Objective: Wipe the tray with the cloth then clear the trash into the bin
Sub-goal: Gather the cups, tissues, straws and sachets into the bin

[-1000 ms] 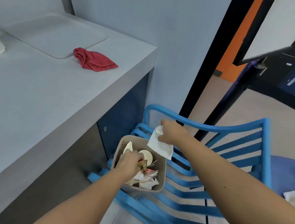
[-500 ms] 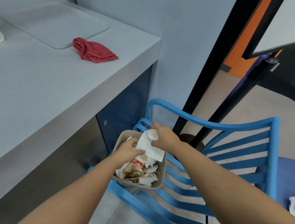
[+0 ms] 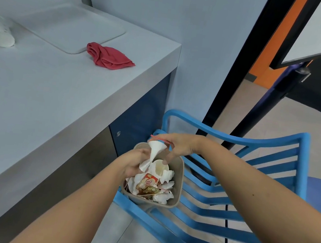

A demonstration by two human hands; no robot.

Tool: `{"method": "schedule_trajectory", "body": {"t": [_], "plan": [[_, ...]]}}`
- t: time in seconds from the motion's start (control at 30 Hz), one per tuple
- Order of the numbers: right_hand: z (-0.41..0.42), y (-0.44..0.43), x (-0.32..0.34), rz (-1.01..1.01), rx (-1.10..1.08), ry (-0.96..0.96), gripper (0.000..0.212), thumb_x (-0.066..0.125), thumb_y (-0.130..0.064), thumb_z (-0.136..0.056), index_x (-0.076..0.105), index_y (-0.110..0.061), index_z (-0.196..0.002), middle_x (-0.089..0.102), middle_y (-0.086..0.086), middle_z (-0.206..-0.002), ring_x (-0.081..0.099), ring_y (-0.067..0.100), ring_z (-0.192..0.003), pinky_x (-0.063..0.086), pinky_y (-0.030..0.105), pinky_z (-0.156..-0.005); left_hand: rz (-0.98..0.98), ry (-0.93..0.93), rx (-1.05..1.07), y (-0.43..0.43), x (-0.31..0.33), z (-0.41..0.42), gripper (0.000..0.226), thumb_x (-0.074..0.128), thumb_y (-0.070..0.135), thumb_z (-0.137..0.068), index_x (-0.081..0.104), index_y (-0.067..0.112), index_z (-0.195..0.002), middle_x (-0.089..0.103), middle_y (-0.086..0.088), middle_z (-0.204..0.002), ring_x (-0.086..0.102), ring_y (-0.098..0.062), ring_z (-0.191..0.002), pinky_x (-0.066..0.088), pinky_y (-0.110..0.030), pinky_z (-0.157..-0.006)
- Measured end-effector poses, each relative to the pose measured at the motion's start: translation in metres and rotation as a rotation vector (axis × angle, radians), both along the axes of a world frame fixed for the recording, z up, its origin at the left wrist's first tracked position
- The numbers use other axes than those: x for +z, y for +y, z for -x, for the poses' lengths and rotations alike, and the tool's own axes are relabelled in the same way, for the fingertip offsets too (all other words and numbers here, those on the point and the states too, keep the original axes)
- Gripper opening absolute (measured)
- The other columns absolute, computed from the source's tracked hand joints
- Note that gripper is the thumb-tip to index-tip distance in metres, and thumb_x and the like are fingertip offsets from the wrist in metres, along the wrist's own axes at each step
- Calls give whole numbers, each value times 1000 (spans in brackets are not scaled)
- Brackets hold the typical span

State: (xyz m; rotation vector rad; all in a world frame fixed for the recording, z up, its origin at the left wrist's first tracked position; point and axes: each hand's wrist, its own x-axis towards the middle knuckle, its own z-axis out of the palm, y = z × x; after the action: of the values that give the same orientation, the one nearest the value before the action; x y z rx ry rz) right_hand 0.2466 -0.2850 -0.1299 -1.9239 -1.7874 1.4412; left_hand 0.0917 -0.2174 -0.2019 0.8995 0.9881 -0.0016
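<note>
A beige bin [image 3: 179,176] stands on a blue chair, filled with crumpled tissues, a paper cup and sachets [image 3: 149,183]. Over its left rim both hands meet on a white napkin [image 3: 152,152]. My right hand [image 3: 176,146] pinches its top, along with a thin red strip. My left hand [image 3: 133,163] grips its lower end. On the counter lies the grey tray [image 3: 70,27] with the red cloth [image 3: 108,56] crumpled at its near corner.
The grey counter [image 3: 47,95] fills the left, with a white perforated object [image 3: 0,31] at its far left. The blue slatted chair [image 3: 228,190] sits against the counter's dark blue cabinet. A black post and a sign stand behind the chair.
My right hand brought the napkin down and left over the bin. My left hand rose from the trash and took hold of the napkin's lower end.
</note>
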Motion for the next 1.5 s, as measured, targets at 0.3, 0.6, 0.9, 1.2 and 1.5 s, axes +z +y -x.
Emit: {"method": "schedule_trajectory", "body": {"t": [0.3,0.6,0.9,1.2,1.5], "plan": [[8,1,-7,-185,66,-221,38,70,-27,-83,57,-20,-117,62,2,-111,57,22,-102,47,36,-91,256,50,97,-10,10,3,17,41,11,-97,53,3,-87,50,-11,-77,54,-15,-52,49,-20,-48],[10,2,-59,90,248,-728,36,49,-26,-95,51,-18,-130,59,6,-122,56,25,-111,47,36,-87,-197,203,282,7,4,17,23,41,9,-97,49,13,-76,48,-2,-76,45,-12,-65,39,-25,-61],[42,-11,-138,331,324,-920,46,46,-27,-97,38,-17,-141,35,13,-145,45,29,-127,47,36,-90,-358,181,255,5,17,26,10,47,10,-95,49,18,-101,46,2,-78,43,-10,-69,39,-23,-63],[27,13,-73,132,61,-546,47,34,-39,-101,27,-26,-146,29,14,-148,42,31,-129,35,41,-105,-388,227,259,3,24,34,45,47,13,-97,34,10,-139,47,0,-81,46,-8,-67,41,-21,-61],[41,3,-56,-194,-76,-248,37,31,-27,-103,52,-10,-129,43,4,-98,42,15,-94,36,29,-92,-420,212,251,-7,45,27,47,47,13,-97,33,11,-141,45,1,-76,43,-8,-65,39,-22,-59]]}}
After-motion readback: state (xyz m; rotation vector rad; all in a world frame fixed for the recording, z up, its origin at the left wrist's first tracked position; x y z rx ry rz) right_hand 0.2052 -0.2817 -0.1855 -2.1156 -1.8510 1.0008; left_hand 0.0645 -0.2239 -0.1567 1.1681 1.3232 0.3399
